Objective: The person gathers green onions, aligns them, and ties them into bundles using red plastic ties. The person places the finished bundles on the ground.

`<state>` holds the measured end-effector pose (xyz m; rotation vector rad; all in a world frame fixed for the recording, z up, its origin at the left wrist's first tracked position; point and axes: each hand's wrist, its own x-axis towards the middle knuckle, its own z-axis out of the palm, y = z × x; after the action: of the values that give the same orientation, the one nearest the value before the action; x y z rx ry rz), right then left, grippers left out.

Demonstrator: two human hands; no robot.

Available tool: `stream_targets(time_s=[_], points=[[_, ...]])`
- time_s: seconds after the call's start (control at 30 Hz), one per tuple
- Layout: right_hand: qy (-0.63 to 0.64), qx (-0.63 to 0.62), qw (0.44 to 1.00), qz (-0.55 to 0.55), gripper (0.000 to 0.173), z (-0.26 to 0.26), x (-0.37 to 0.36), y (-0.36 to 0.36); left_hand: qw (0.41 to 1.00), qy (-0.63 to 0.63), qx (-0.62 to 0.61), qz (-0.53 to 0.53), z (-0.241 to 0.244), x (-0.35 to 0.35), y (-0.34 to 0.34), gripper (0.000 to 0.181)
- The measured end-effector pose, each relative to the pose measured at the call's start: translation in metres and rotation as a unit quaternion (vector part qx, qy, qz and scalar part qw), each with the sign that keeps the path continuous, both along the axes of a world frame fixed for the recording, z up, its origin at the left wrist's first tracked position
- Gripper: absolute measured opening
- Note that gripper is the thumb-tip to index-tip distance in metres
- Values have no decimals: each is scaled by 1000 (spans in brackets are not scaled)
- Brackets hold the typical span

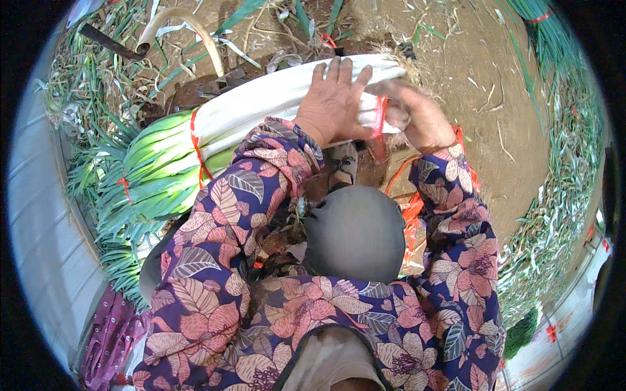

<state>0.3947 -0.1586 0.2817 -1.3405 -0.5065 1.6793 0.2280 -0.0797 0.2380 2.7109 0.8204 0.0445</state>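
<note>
A thick bundle of green onions (259,97) lies crosswise before me, its white stalks and roots to the right, green leaves to the left. A red tie (195,141) circles it where white turns to green. My left hand (335,102) presses on the white stalks, its fingers spread over their far side. At the root end, a band of red plastic tape (380,116) wraps the near stalks. My right hand (423,115) is curled around this end, against the tape; its fingertips are partly hidden and slightly blurred. A smaller red tie (124,186) crosses the leaves.
A curved pale handle (188,22) and a dark tube (110,41) lie on the soil at upper left. Loose red plastic strips (413,215) are beside my knee (356,234). Another tied bunch of green leaves (547,36) is at upper right. Leaf scraps (557,220) litter the right side.
</note>
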Motion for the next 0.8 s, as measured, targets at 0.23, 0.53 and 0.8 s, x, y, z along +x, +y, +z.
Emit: stream_targets(time_s=[0.23,0.53,0.8], points=[[28,6,993,-116,19,-27,8,29,999,-22,-30,-1,5,-2,-5,109],[-596,89,797,47,21,-48,-7,69,997,-36,-65,-19,22,-3,-13,103],[-693,107,713,18,18,-56,-14,57,994,-42,-82,59,21,-23,17,70]])
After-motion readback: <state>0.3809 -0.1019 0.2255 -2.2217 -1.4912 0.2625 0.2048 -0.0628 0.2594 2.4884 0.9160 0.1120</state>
